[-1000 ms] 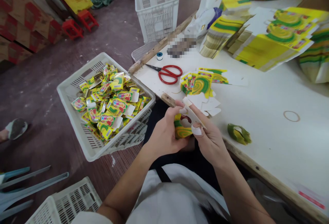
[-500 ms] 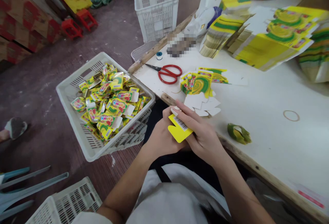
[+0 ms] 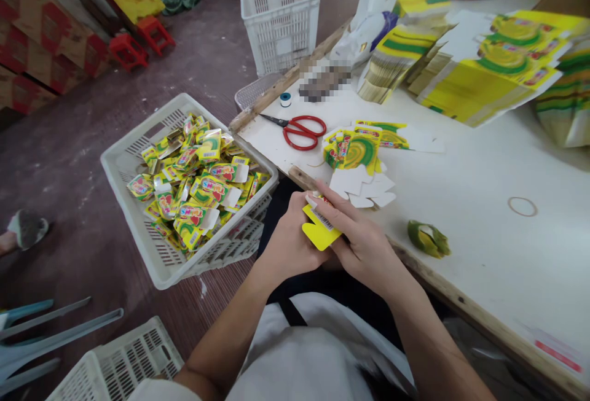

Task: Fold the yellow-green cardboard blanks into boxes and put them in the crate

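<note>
A small yellow printed carton (image 3: 318, 234) with a barcode and a rounded flap is between my two hands, near the table's front edge. My left hand (image 3: 292, 238) is closed round its left side, the fingers mostly hidden beneath. My right hand (image 3: 362, 238) pinches it from the right, thumb lying across the barcode. Just beyond my hands, a loose pile of flat printed cartons (image 3: 362, 150) rests on the white table (image 3: 479, 204). At left stands a white plastic crate (image 3: 161, 275) filled with small yellow-green cartons (image 3: 212, 189), some with white flaps sticking out.
Red-handled scissors (image 3: 304, 132) and a thread spool (image 3: 286, 99) lie at the table's far left corner. A green peel (image 3: 428, 239) and a rubber band (image 3: 522, 206) are at right. Carton stacks (image 3: 488, 81) stand behind. Another white crate (image 3: 281, 20) stands beyond the table.
My right thumb and fingers have shifted slightly over the carton, and the carton has turned a little. Everything else looks the same.
</note>
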